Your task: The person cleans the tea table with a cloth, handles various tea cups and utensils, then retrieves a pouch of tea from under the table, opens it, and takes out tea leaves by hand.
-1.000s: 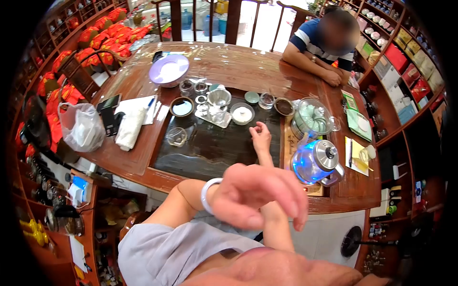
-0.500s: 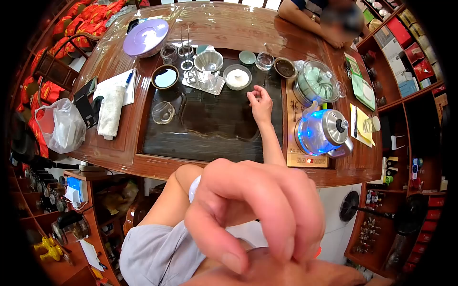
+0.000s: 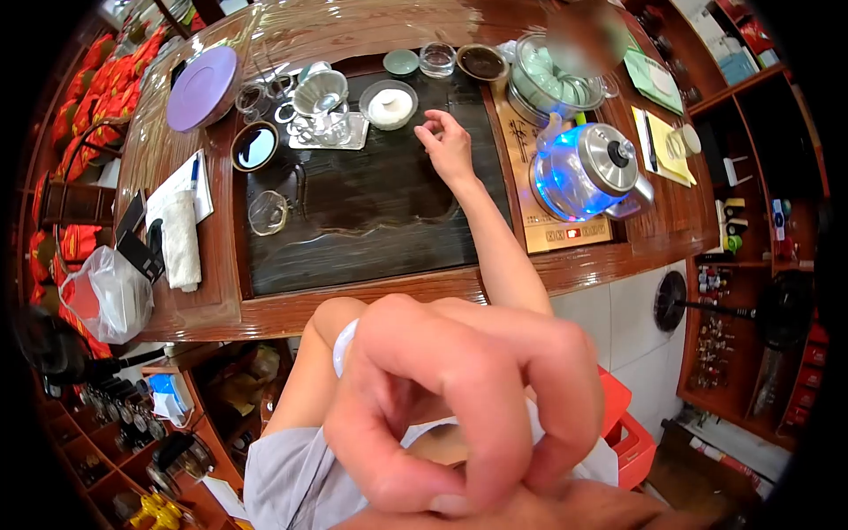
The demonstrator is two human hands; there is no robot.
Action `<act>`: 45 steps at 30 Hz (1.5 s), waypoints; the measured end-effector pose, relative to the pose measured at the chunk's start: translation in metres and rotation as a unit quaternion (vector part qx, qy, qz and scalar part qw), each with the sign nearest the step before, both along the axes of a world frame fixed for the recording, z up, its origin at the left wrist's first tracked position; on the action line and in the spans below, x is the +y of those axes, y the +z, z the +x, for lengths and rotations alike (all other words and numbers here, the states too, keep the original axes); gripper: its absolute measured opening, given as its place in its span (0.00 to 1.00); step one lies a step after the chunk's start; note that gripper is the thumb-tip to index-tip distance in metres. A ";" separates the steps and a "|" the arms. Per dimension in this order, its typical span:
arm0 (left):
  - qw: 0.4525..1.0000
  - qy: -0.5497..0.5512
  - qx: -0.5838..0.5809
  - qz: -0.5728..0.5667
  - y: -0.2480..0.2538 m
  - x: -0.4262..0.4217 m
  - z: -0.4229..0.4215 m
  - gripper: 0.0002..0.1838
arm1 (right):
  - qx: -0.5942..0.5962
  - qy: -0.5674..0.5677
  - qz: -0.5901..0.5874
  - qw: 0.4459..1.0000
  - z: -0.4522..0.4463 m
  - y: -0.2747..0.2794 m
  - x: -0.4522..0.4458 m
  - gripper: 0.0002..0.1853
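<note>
My left hand (image 3: 459, 397) is raised very close to the camera, its fingers curled round and the thumb tip against a fingertip. No object shows in it, and its tips are by a strip of skin at the bottom edge. My right hand (image 3: 448, 146) hovers over the dark tea tray (image 3: 371, 212), fingers loosely bent and apart, holding nothing. Just left of its fingertips is a clear glass bowl with a white lid (image 3: 389, 106). Further left, a fluted glass bowl (image 3: 321, 93) and a small glass pitcher (image 3: 336, 128) stand around a metal tray (image 3: 358, 134).
A blue-lit glass kettle (image 3: 574, 172) and a glass pot with pale cups (image 3: 552, 84) are to the right. Dark bowls (image 3: 255, 146), a small glass cup (image 3: 268, 213), a purple-lidded container (image 3: 203, 88), a rolled white towel (image 3: 181, 238) and a plastic bag (image 3: 115, 296) are left.
The view has shifted, so the table sits higher and further left. My left thumb and finger have closed together. My right hand remains near the lidded bowl, loosely bent. The other person's arm has left view.
</note>
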State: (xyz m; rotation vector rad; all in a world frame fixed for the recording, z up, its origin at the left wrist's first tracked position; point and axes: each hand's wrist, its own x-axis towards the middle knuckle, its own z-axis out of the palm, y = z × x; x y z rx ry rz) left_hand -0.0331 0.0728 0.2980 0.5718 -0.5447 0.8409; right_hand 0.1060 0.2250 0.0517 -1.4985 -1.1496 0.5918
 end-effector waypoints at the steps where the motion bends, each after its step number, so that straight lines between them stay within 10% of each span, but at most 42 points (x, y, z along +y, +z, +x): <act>1: 1.000 0.004 0.000 0.003 0.000 0.001 0.001 0.02 | -0.003 -0.002 0.007 1.000 0.001 0.000 0.000 0.18; 31: 0.979 0.125 0.055 -0.154 0.008 0.014 -0.015 0.08 | -0.048 -0.012 0.021 0.999 0.000 0.000 -0.004 0.17; 45: 0.974 -0.048 -0.208 0.080 0.008 0.028 -0.040 0.19 | -0.018 -0.004 -0.008 1.000 0.002 0.004 -0.006 0.18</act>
